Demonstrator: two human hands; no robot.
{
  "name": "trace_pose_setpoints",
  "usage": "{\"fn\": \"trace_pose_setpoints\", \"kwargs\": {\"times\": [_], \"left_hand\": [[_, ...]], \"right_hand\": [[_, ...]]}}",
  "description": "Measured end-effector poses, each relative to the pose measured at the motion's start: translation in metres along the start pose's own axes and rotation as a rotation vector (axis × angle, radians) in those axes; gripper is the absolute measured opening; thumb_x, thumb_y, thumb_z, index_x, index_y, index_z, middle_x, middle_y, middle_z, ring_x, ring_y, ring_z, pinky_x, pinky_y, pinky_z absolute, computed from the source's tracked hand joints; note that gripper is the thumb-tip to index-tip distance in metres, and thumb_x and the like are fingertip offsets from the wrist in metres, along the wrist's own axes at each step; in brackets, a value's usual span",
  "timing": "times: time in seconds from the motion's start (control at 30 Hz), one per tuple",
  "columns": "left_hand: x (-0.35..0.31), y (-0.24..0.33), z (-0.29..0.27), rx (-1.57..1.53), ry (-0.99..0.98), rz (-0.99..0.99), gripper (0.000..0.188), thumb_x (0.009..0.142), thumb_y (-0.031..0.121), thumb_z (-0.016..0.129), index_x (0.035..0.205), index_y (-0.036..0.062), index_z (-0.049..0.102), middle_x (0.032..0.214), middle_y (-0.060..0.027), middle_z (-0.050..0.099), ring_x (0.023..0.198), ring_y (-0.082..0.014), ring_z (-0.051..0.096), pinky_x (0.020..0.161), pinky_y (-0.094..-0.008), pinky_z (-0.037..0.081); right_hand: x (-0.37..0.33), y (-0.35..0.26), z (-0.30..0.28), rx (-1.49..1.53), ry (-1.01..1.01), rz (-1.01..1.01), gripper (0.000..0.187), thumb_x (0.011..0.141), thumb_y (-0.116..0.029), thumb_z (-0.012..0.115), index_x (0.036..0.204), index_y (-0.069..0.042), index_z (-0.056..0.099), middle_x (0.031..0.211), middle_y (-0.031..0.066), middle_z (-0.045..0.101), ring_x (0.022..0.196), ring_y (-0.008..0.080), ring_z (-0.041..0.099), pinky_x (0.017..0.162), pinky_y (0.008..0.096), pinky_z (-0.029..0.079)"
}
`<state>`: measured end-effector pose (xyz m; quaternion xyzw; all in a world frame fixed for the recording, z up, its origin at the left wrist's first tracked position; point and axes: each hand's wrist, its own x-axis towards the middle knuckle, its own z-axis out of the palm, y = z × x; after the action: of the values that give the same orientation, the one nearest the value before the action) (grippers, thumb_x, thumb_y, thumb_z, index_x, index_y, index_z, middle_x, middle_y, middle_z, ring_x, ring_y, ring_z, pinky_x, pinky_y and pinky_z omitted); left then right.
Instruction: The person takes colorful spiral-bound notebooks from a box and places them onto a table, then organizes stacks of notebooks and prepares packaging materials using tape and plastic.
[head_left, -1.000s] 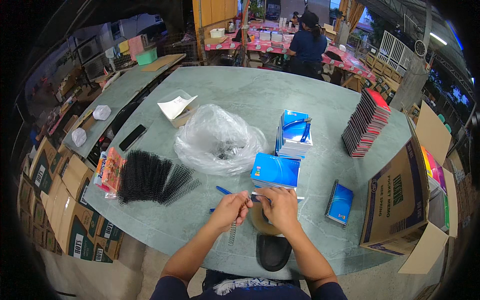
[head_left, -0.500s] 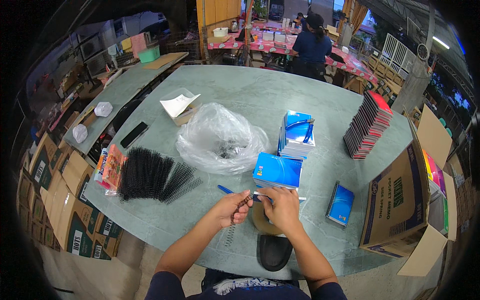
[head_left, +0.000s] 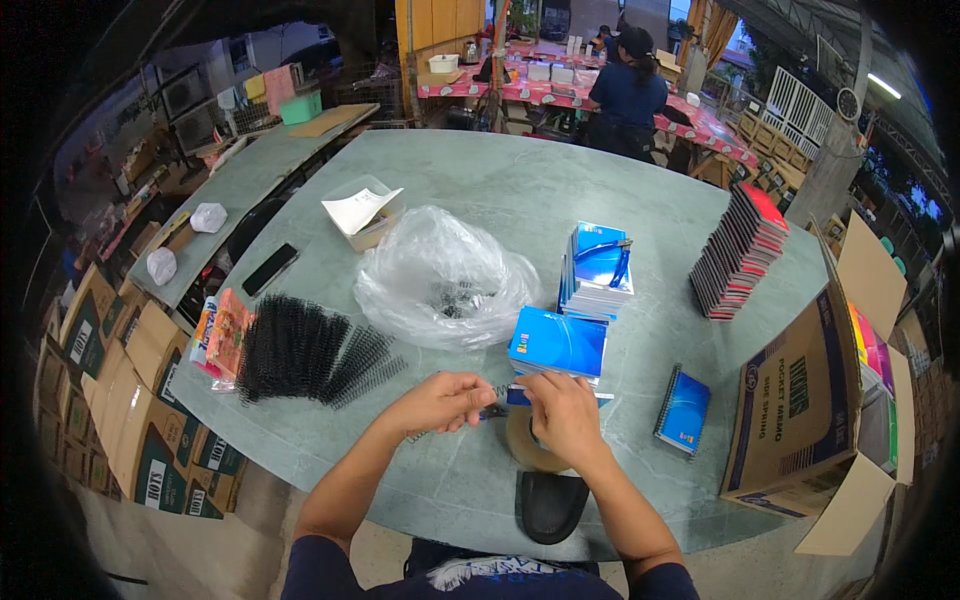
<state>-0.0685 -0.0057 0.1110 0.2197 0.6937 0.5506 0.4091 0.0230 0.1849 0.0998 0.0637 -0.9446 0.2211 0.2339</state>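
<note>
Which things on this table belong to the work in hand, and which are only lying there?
Likely in the work:
- black coils
- blue notepads
- blue-handled pliers
- blue spiral notebook

Probably just lying there:
- phone
- colourful packets

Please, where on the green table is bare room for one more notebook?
The green table is bare along its far edge, behind the plastic bag and blue stacks; between those stacks and the red stack; and between the black springs and near edge. Crowded: around the left hand and right hand, by the tape roll.
</note>
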Motion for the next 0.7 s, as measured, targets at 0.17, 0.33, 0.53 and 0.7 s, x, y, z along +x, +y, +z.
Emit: {"fn": "trace_pose_setpoints", "kwargs": {"times": [0.17, 0.33, 0.53, 0.7], "left_hand": [[0.013, -0.019, 0.016, 0.260, 0.306, 0.381, 0.024, 0.088, 0.027, 0.059, 0.089, 0.0029, 0.061, 0.065, -0.0020, 0.057, 0.052, -0.0119, 0.051, 0.050, -0.0249, 0.041], [0.012, -0.016, 0.022, 0.458, 0.508, 0.610, 0.022, 0.080, 0.020, 0.067, 0.094, 0.0040, 0.060, 0.078, -0.0084, 0.057, 0.066, -0.0192, 0.055, 0.060, -0.0298, 0.045], [0.001, -0.013, 0.015, 0.498, 0.359, 0.490, 0.028, 0.080, 0.019, 0.068, 0.103, 0.0050, 0.060, 0.088, -0.0108, 0.057, 0.073, -0.0209, 0.058, 0.064, -0.0320, 0.047], [0.009, -0.022, 0.016, 0.474, 0.264, 0.335, 0.026, 0.077, 0.018, 0.070, 0.098, 0.0040, 0.062, 0.086, -0.0105, 0.059, 0.075, -0.0215, 0.059, 0.065, -0.0306, 0.047]], "right_hand": [[0.000, -0.003, -0.003, -0.015, -0.041, -0.031, 0.026, 0.071, -0.004, 0.057, 0.096, -0.011, 0.061, 0.085, 0.0050, 0.062, 0.081, 0.0229, 0.059, 0.068, 0.0365, 0.040], [0.001, 0.002, -0.006, -0.089, -0.181, -0.009, 0.022, 0.074, -0.010, 0.057, 0.096, -0.010, 0.061, 0.086, 0.0057, 0.062, 0.082, 0.0231, 0.060, 0.070, 0.0383, 0.041], [0.000, 0.007, -0.002, -0.013, -0.092, -0.073, 0.022, 0.076, -0.011, 0.054, 0.098, -0.010, 0.060, 0.086, 0.0066, 0.063, 0.085, 0.0243, 0.060, 0.073, 0.0387, 0.041], [-0.001, 0.007, -0.008, -0.009, -0.180, -0.025, 0.021, 0.078, -0.013, 0.055, 0.098, -0.010, 0.061, 0.088, 0.0068, 0.064, 0.086, 0.0247, 0.060, 0.074, 0.0383, 0.041]]}}
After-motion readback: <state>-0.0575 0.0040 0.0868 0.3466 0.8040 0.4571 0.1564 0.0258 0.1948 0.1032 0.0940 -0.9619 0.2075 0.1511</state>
